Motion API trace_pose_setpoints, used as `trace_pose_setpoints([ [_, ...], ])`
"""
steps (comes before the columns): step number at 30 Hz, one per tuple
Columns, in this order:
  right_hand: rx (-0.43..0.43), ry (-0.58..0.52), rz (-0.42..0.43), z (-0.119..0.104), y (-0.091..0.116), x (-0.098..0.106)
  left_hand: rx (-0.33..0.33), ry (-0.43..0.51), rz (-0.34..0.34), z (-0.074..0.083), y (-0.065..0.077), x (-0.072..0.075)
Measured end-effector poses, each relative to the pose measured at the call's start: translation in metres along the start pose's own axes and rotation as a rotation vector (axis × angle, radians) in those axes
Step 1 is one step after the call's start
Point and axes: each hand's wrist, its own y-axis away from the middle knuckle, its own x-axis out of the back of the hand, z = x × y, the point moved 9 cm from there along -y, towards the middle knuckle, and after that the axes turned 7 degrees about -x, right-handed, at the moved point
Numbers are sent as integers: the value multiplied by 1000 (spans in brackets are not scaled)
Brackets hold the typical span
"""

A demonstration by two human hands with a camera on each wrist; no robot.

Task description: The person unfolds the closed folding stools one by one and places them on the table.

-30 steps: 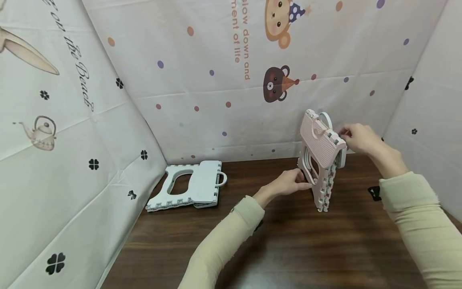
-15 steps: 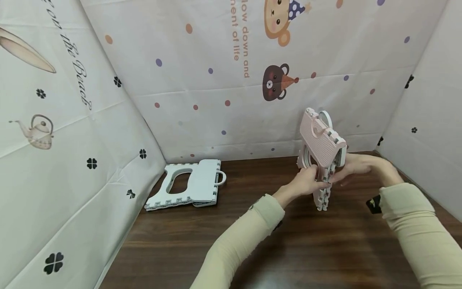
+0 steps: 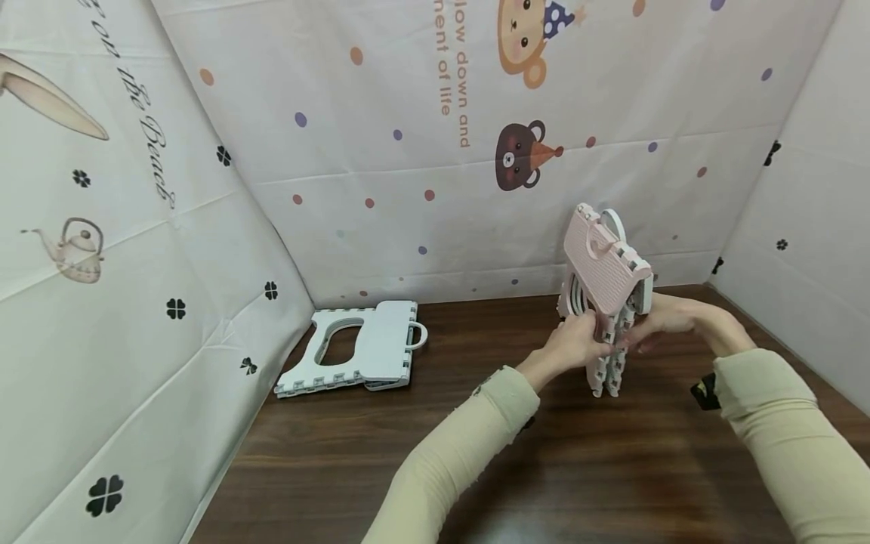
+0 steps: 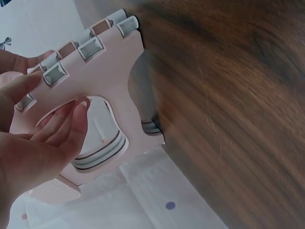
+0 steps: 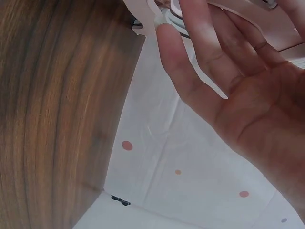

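Pink folding stool (image 3: 601,268) stands upright on the wooden table (image 3: 544,468), right side, near the printed backdrop (image 3: 353,227). Change over last half second: lower ends of its leg panels (image 3: 598,376) have drawn slightly apart; judged to be an early stage of unfolding. Seat remains folded. Left hand (image 3: 574,340) grips the near panel, thumb on the hinged edge, fingers curled through the cutout; right hand (image 3: 669,313), wrist bent inward, grips from the opposite side, fingertips at the cutout rim

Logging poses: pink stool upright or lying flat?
Upright: in the head view the pink stool stands on the table, rising well above the white stool that lies flat.
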Motion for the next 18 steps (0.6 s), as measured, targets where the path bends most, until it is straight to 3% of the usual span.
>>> trace_pose_setpoints([
  [8, -27, -8, 0, 7, 2, 5, 21, -14, -26, -10, 5, 7],
  [18, -28, -23, 12, 24, 9, 13, -11, 14, -15, -15, 8, 9],
])
